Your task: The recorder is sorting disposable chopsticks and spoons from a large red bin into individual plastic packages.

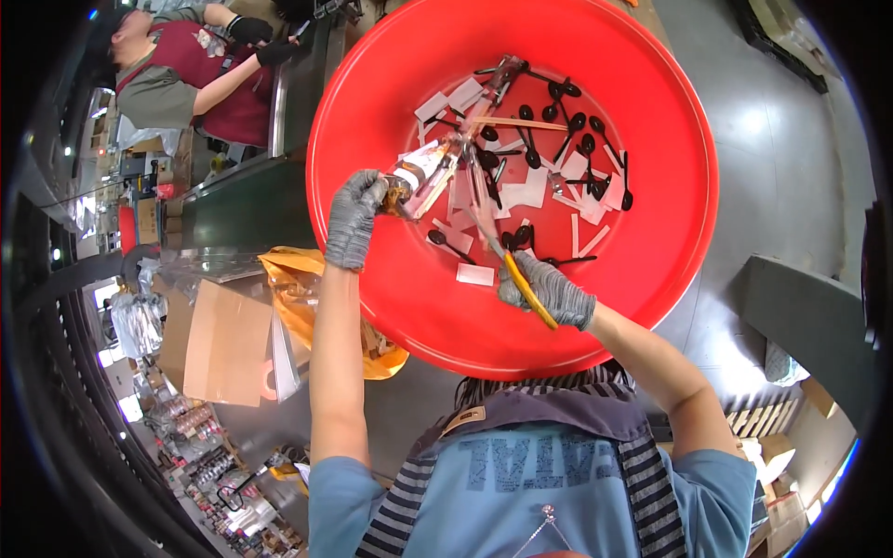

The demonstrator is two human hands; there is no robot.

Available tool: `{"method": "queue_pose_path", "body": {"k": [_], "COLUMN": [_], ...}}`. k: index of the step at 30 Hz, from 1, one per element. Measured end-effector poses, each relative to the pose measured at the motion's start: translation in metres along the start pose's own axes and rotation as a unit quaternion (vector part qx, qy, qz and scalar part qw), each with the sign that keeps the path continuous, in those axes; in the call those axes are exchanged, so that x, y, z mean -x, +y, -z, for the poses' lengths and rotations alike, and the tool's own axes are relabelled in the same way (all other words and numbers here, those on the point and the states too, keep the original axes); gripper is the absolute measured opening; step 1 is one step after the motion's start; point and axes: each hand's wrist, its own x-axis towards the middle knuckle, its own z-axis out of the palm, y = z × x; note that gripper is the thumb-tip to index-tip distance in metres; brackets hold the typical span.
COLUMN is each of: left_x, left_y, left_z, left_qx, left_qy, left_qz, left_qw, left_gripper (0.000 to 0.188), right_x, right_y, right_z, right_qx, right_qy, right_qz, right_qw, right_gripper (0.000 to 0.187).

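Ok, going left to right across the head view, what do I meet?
Brown cardboard, gloved left hand, clear packet in its grip, gloved right hand, rightmost black spoon, dark grey beam.

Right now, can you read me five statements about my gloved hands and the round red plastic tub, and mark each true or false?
1. The left hand holds a shiny package with a white label. True.
2. The right hand is bare. False: the right hand wears a grey knit glove and grips a yellow-handled tool.
3. Black spoons lie inside the round red plastic tub. True.
4. The crinkled orange bag is right of the tub. False: the orange bag is left.
5. The co-worker in a burgundy apron wears black gloves. True.
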Motion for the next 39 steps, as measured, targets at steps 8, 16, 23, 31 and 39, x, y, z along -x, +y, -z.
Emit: {"method": "queue_pose_path", "body": {"k": [8, 16, 23, 31, 39], "left_x": [0.031, 0.04, 0.035, 0.0, -0.012], "left_y": [0.05, 0.045, 0.003, -0.168, -0.161], "left_z": [-0.037, -0.05, -0.022, -0.054, -0.135], "left_qx": [0.079, 0.007, -0.368, -0.639, -0.43], "left_qy": [-0.152, -0.178, -0.259, -0.282, 0.01], "left_qz": [-0.029, -0.002, 0.149, -0.067, 0.033], "left_qw": [0.985, 0.984, 0.88, 0.713, 0.902], "left_gripper": [0.057, 0.074, 0.09, 0.039, 0.03], "right_x": [-0.014, 0.017, 0.033, 0.033, 0.052], "right_y": [0.003, -0.036, -0.02, -0.018, -0.016], "right_z": [-0.014, -0.055, -0.037, -0.001, 0.025], "right_qx": [-0.156, 0.338, 0.245, 0.036, 0.061], "right_qy": [-0.115, -0.011, 0.097, 0.143, 0.161], "right_qz": [-0.03, 0.131, 0.074, 0.287, 0.289], "right_qw": [0.981, 0.932, 0.962, 0.947, 0.942], "right_gripper": [0.034, 0.035, 0.036, 0.049, 0.046]}}
